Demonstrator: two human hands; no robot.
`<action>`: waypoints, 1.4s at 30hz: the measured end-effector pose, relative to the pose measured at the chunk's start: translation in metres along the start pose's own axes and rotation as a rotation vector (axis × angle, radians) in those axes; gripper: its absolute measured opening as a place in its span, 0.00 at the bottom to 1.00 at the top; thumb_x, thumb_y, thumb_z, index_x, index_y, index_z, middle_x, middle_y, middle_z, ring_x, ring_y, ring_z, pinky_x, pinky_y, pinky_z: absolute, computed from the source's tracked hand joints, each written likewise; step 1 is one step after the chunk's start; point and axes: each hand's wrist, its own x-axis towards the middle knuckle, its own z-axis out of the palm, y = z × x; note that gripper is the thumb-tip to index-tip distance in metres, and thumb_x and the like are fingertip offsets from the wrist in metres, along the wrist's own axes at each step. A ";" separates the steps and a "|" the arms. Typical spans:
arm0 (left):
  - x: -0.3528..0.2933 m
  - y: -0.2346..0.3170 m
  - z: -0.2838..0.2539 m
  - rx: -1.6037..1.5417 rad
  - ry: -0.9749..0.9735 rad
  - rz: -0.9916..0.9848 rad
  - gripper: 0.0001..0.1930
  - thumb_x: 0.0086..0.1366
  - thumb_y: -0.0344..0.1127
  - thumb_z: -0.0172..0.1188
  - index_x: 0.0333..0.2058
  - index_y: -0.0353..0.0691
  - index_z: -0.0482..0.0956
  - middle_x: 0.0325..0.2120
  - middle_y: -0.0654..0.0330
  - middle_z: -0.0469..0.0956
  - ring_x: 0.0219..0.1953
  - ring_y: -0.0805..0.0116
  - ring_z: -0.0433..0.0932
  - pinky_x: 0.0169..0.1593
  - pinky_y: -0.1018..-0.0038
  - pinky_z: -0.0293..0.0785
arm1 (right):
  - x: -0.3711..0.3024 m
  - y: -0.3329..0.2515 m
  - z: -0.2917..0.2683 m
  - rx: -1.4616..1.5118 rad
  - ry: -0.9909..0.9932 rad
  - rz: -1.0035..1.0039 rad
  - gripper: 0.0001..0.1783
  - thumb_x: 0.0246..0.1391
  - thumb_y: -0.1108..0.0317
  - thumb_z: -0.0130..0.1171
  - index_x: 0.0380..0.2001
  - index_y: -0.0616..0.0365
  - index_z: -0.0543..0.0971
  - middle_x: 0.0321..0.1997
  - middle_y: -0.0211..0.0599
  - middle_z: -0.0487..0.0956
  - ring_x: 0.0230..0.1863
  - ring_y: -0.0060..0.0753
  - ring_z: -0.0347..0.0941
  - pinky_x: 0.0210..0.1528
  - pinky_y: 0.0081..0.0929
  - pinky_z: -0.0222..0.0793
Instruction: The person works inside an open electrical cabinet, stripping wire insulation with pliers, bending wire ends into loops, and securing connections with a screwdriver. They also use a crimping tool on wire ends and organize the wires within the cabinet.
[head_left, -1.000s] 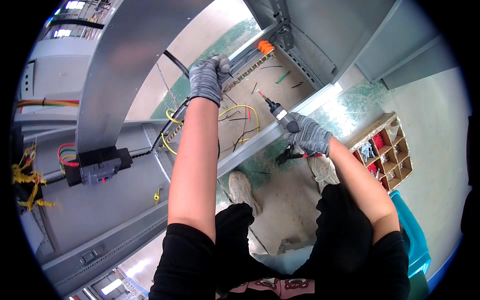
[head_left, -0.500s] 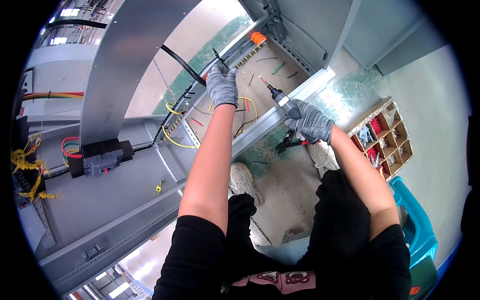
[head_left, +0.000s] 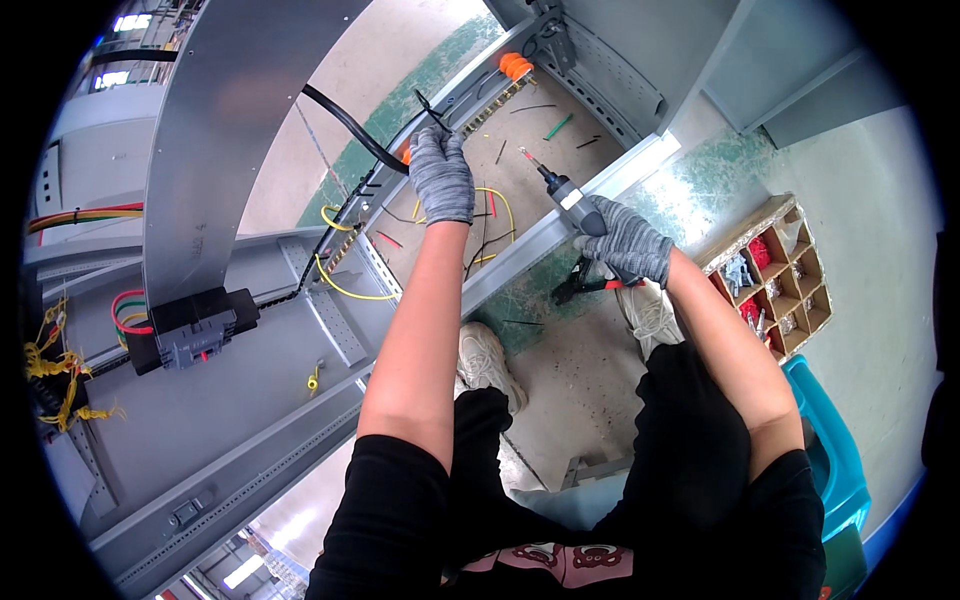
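Note:
My left hand (head_left: 441, 178), in a grey knit glove, is at the cabinet's far-left rail with its fingers curled in. A thin black strip (head_left: 430, 108) sticks out past the fingertips, and a thick black cable (head_left: 350, 124) runs up to the hand's left side. What lies between those fingers is hidden. My right hand (head_left: 630, 240), gloved the same way, is closed around a black cordless screwdriver (head_left: 568, 196). Its bit points up and left over the frame opening, apart from the rail. Below that hand lies a hand tool with black and red handles (head_left: 590, 284).
Wire offcuts, among them a green piece (head_left: 558, 127), lie inside the grey cabinet frame (head_left: 520, 250). Orange insulators (head_left: 515, 66) sit at its far corner. A divided parts box (head_left: 775, 275) and a teal stool (head_left: 835, 450) stand at right. A breaker (head_left: 198, 338) is mounted at left.
The view has shifted slightly, with the cabinet panel and the breaker now a little further left. Both hands keep nearly the same places, and the screwdriver stays in my right hand.

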 end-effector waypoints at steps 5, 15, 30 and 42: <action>0.001 0.009 -0.007 -0.044 -0.112 -0.094 0.07 0.57 0.32 0.60 0.31 0.35 0.73 0.28 0.50 0.74 0.33 0.50 0.73 0.39 0.63 0.69 | -0.005 -0.012 -0.007 0.115 -0.030 0.054 0.30 0.45 0.60 0.62 0.51 0.63 0.68 0.33 0.47 0.77 0.36 0.41 0.74 0.42 0.33 0.69; -0.013 0.005 -0.019 -0.116 -0.093 0.001 0.10 0.58 0.29 0.57 0.39 0.36 0.75 0.32 0.50 0.74 0.36 0.51 0.73 0.42 0.62 0.70 | -0.013 -0.012 -0.009 -0.012 -0.082 0.054 0.26 0.47 0.59 0.62 0.46 0.65 0.71 0.33 0.48 0.77 0.36 0.41 0.74 0.43 0.34 0.69; -0.085 0.068 -0.174 -0.213 -0.561 -0.125 0.14 0.60 0.31 0.59 0.45 0.34 0.75 0.35 0.57 0.80 0.36 0.73 0.77 0.44 0.76 0.73 | -0.197 -0.152 -0.025 0.149 0.192 0.127 0.22 0.49 0.60 0.60 0.42 0.65 0.71 0.25 0.41 0.75 0.24 0.28 0.72 0.27 0.29 0.69; -0.023 0.026 -0.040 -0.065 -0.086 -0.144 0.14 0.52 0.33 0.64 0.37 0.33 0.76 0.26 0.51 0.78 0.29 0.56 0.78 0.36 0.65 0.73 | -0.289 -0.190 0.065 1.536 0.026 0.122 0.25 0.56 0.64 0.57 0.52 0.62 0.63 0.27 0.34 0.72 0.24 0.23 0.72 0.27 0.20 0.69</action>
